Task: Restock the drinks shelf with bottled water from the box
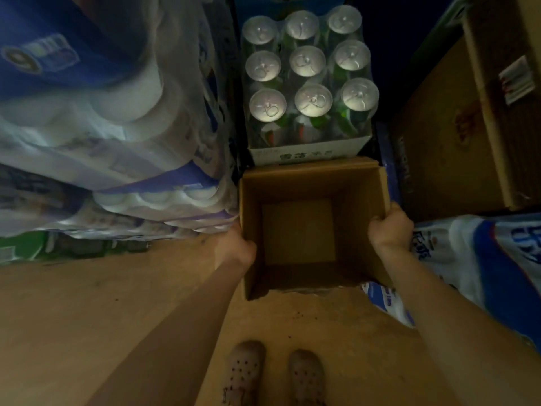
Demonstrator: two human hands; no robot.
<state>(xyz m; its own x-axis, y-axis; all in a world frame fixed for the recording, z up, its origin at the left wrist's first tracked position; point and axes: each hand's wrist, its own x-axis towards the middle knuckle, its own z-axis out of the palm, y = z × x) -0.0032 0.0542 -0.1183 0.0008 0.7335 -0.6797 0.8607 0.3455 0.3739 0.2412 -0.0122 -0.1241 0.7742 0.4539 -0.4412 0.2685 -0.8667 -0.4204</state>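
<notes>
An open brown cardboard box (295, 183) sits in front of me above the orange-brown floor, seen from straight above. Its inside is bare; no bottles show in it. My left hand (234, 249) grips the box's left wall, fingers curled over the rim. My right hand (390, 227) grips the right wall the same way. No bottled water and no drinks shelf are in view.
A shrink-wrapped tray of green cans (307, 83) stands just beyond the box. Wrapped packs of paper rolls (96, 112) are stacked at left, more packs (480, 259) at right, large cartons (468, 127) at upper right. My two shoes (275, 373) stand on the floor (117, 317).
</notes>
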